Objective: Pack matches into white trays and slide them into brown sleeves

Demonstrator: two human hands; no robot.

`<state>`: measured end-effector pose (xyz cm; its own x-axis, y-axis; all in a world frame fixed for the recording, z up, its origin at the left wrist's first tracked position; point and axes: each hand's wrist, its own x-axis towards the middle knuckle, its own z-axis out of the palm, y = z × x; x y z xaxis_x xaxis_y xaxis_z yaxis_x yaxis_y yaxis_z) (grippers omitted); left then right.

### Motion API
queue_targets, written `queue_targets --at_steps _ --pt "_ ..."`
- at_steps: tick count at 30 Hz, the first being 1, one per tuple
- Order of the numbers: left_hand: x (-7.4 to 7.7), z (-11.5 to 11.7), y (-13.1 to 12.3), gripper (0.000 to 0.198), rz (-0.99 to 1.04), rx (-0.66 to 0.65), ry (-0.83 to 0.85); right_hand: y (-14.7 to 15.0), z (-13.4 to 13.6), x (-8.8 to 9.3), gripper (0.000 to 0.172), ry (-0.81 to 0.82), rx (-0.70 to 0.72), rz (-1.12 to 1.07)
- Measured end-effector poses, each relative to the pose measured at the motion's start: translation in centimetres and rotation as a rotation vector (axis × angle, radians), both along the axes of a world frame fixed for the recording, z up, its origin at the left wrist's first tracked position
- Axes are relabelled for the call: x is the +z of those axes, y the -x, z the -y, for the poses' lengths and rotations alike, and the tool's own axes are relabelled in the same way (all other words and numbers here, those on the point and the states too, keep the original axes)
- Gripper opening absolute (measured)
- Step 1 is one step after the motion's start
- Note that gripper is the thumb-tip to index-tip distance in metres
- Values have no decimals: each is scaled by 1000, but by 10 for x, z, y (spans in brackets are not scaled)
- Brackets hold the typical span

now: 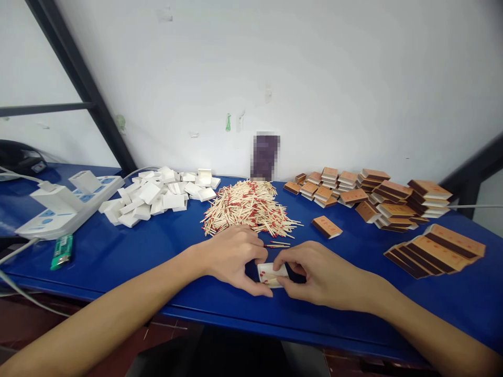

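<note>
My left hand [236,256] and my right hand [314,275] meet near the front of the blue table [157,251], both pinched on a small white matchbox tray [270,274] with red-tipped matches lying in it. The left fingers grip its left end and the right fingers its right end. A big heap of loose matches [249,207] lies just behind my hands. A few stray matches [280,244] rest between the heap and the tray.
A pile of empty white trays [157,196] lies at the back left, beside a white power strip [65,201] and a green lighter [62,251]. Orange matchbox sleeves are stacked at the back right [373,196], flat ones fanned at the far right [436,251], one lone box [327,227].
</note>
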<state>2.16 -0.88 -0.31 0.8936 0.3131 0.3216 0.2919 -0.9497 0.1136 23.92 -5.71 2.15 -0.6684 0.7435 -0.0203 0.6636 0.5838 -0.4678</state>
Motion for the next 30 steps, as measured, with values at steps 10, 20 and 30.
queue_targets --at_steps 10,20,30 --pt "0 0 1 47 -2 -6 21 -3 -1 -1 15 16 158 -54" --pt "0 0 1 48 0 -13 36 -2 -4 -6 27 42 146 -57" --pt "7 0 4 38 -39 -9 52 -16 -24 -17 19 -338 -157 -2"
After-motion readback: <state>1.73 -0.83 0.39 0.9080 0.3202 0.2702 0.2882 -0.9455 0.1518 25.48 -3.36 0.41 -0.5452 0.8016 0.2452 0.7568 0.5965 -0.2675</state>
